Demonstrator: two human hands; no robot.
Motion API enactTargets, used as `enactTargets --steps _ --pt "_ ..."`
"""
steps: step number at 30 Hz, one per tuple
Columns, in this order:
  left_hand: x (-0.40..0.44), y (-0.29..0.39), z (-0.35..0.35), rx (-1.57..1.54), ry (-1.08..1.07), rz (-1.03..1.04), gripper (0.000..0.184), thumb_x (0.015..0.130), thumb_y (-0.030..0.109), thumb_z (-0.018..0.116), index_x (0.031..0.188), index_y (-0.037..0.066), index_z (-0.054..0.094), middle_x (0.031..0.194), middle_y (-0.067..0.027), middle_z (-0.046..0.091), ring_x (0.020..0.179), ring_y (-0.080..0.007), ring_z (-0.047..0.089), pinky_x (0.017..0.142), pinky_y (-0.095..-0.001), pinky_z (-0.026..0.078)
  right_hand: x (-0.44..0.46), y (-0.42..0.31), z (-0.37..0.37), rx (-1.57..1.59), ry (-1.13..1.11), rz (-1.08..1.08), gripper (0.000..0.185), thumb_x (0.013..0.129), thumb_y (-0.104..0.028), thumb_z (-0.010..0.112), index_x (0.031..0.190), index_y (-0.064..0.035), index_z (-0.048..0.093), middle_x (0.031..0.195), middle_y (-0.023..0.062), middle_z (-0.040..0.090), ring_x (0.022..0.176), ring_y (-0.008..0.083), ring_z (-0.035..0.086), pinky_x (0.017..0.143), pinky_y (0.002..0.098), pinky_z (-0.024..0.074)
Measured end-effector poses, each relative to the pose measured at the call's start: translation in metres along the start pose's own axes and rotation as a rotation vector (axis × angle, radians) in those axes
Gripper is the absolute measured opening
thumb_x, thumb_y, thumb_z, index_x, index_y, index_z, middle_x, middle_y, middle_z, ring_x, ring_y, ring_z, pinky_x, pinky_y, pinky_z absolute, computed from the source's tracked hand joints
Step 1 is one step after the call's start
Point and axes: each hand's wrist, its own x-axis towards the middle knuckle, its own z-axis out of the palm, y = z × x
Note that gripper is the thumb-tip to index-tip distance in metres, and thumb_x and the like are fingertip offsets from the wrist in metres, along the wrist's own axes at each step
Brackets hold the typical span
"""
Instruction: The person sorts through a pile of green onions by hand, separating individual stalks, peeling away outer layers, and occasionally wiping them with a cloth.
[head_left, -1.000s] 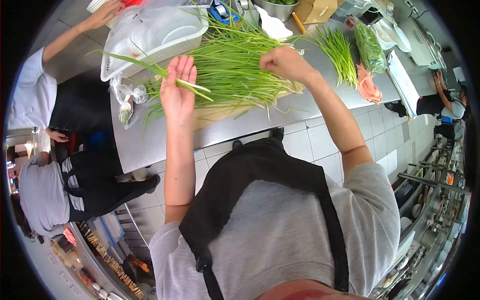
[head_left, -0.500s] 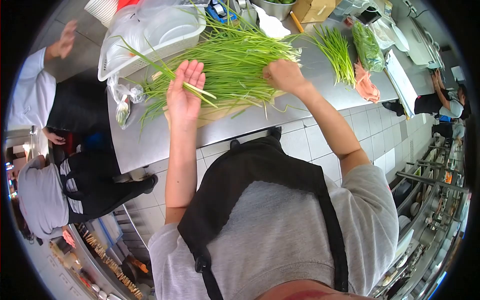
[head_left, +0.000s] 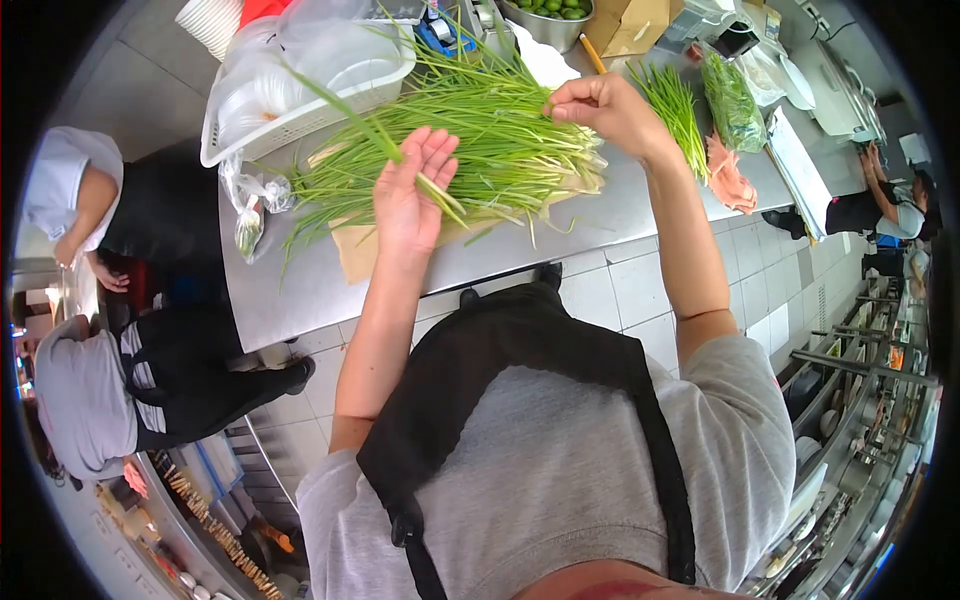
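A wide pile of long green chives (head_left: 480,150) with pale ends lies on brown paper (head_left: 355,248) on the steel table. In front of the pile's left part, my left hand (head_left: 412,205) is turned palm up, its thumb and fingers around a few chive stalks (head_left: 385,140) that slant up to the left. Over the pile's upper right side is my right hand (head_left: 605,112), with thumb and fingertips pinched together. Whatever is between those fingertips is too small to make out.
A white plastic basket (head_left: 300,120) holding clear bags stands left of the pile. To the right lie a smaller chive bunch (head_left: 672,105), bagged greens (head_left: 735,100), a pink cloth (head_left: 730,175) and a clipboard (head_left: 800,165). Co-workers stand left and far right.
My left hand has moved right with its chives. My right hand has lifted up and right from the pile, fingers now pinched. A co-worker's raised hand at the left has dropped.
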Motion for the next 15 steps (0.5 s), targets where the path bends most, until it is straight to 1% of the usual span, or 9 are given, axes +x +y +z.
enactTargets --steps 2,4,6,8,10,11,12,14,15 --pt "-0.002 -0.003 0.020 0.047 -0.063 -0.011 0.033 0.086 0.017 0.050 0.112 -0.002 0.045 0.107 -0.0163 0.053 0.099 -0.0247 0.053 0.081 -0.0337 0.045 -0.001 -0.003 0.008 0.059 -0.004 -0.016 0.009 0.079 -0.006 0.058 0.084 0.0015 0.061 0.074 0.0015 0.060 0.070 0.0062 0.054 0.067 0.0192 0.0426" --pt "0.000 -0.005 0.034 0.047 -0.093 -0.010 0.034 0.085 0.017 0.051 0.113 -0.002 0.043 0.108 -0.0170 0.052 0.100 -0.0249 0.052 0.083 -0.0338 0.044 -0.002 -0.012 0.017 0.199 -0.049 -0.002 0.010 0.079 -0.006 0.058 0.084 0.0017 0.060 0.073 0.0016 0.060 0.069 0.0055 0.053 0.066 0.0191 0.0424" --pt "0.003 -0.008 0.047 0.051 -0.175 -0.025 0.034 0.085 0.018 0.051 0.112 -0.002 0.045 0.108 -0.0168 0.052 0.101 -0.0243 0.052 0.083 -0.0340 0.044 -0.002 -0.013 0.027 0.194 -0.088 0.002 0.009 0.079 -0.006 0.058 0.083 0.0017 0.060 0.073 0.0018 0.060 0.069 0.0054 0.053 0.065 0.0191 0.0421" --pt "0.006 -0.012 0.052 0.039 -0.163 -0.028 0.032 0.085 0.017 0.051 0.110 -0.002 0.046 0.108 -0.0168 0.052 0.101 -0.0243 0.052 0.084 -0.0347 0.043 -0.001 -0.014 0.035 0.190 -0.125 0.003 0.009 0.078 -0.006 0.058 0.083 0.0017 0.060 0.072 0.0020 0.060 0.068 0.0052 0.052 0.064 0.0191 0.0419" --pt "0.008 -0.016 0.052 0.011 -0.217 -0.063 0.030 0.086 0.017 0.050 0.109 -0.002 0.047 0.108 -0.0165 0.052 0.101 -0.0244 0.051 0.084 -0.0354 0.043 -0.001 -0.014 0.043 0.158 -0.118 0.005 0.007 0.078 -0.005 0.058 0.081 0.0012 0.060 0.072 0.0017 0.060 0.066 0.0054 0.052 0.062 0.0197 0.0418" --pt "0.009 -0.018 0.052 -0.001 -0.203 -0.071 0.025 0.086 0.017 0.049 0.104 0.000 0.050 0.103 -0.0159 0.055 0.099 -0.0241 0.053 0.082 -0.0347 0.045 0.000 -0.012 0.047 0.161 -0.117 -0.054 0.007 0.078 -0.006 0.057 0.079 0.0013 0.060 0.070 0.0009 0.060 0.065 0.0055 0.052 0.060 0.0205 0.0420" --pt "0.011 -0.017 0.050 0.000 -0.200 -0.072 0.025 0.086 0.017 0.049 0.104 0.000 0.050 0.103 -0.0159 0.055 0.099 -0.0241 0.053 0.082 -0.0347 0.045 0.000 -0.011 0.046 0.164 -0.119 -0.053 0.007 0.078 -0.006 0.057 0.079 0.0013 0.060 0.070 0.0009 0.060 0.065 0.0055 0.052 0.060 0.0205 0.0420" --pt "0.013 -0.016 0.045 -0.001 -0.209 -0.039 0.020 0.086 0.018 0.048 0.097 0.002 0.051 0.093 -0.0130 0.058 0.094 -0.0233 0.056 0.078 -0.0354 0.047 0.000 -0.006 0.041 0.073 -0.111 0.022 0.007 0.077 -0.005 0.059 0.079 0.0004 0.061 0.068 0.0017 0.060 0.065 0.0055 0.053 0.060 0.0210 0.0421" --pt "0.013 -0.012 0.040 -0.002 -0.209 -0.048 0.020 0.086 0.018 0.048 0.097 0.002 0.051 0.093 -0.0130 0.058 0.094 -0.0233 0.056 0.078 -0.0354 0.047 -0.002 -0.003 0.037 0.075 -0.108 0.030 0.007 0.077 -0.005 0.059 0.079 0.0004 0.061 0.068 0.0017 0.060 0.065 0.0055 0.053 0.060 0.0210 0.0421"
